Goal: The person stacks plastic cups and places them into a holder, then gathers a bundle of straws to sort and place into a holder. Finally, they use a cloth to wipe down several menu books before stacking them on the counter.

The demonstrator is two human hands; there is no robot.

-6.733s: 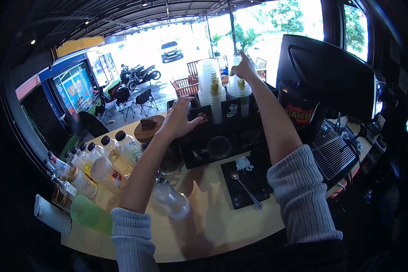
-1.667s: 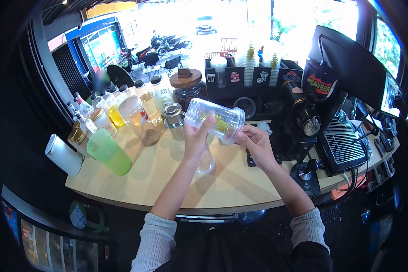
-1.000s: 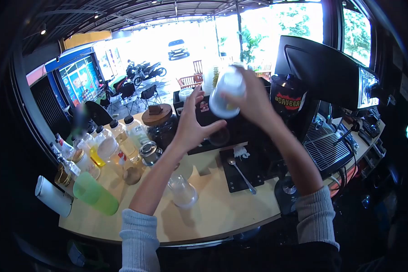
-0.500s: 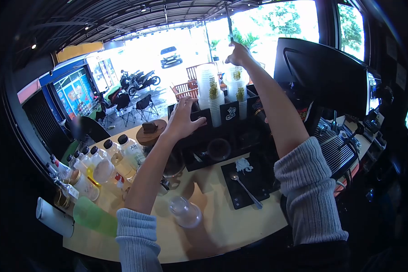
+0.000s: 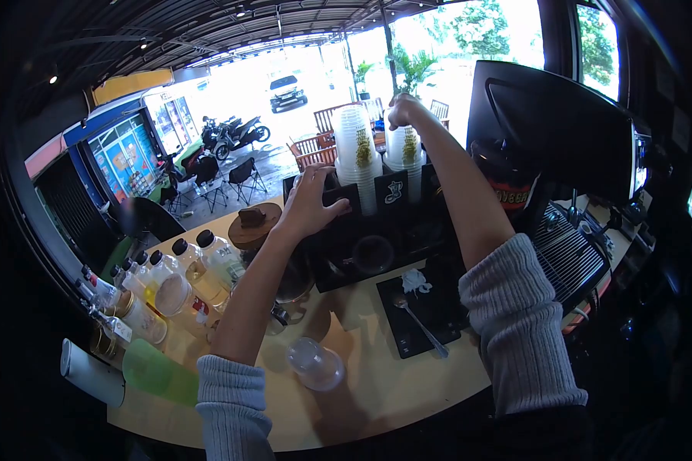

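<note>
My left hand [image 5: 313,203] rests at the left end of a black cup holder [image 5: 361,230], thumb and fingers spread, holding nothing. My right hand [image 5: 406,113] is at the top of the right stack of clear plastic cups [image 5: 404,150], its fingers curled down over the uppermost rim. These cups bear a gold print and stand in the holder. Beside them rises a taller stack of the same cups [image 5: 354,146], between my two hands. A single clear plastic cup [image 5: 315,365] stands upside down on the counter [image 5: 384,392], below my left forearm.
Several bottles [image 5: 200,269] crowd the counter's left side, near a green cup [image 5: 158,373] and a white cylinder [image 5: 92,373]. A wooden-lidded jar [image 5: 254,223] stands behind my left forearm. A spoon [image 5: 423,326] and crumpled tissue [image 5: 415,282] lie on a black scale [image 5: 407,338]. A monitor [image 5: 546,138] stands right.
My right hand has come down, and the upper cups with it, so the right stack is now shorter and shows one gold print instead of two. My left hand has stayed put.
</note>
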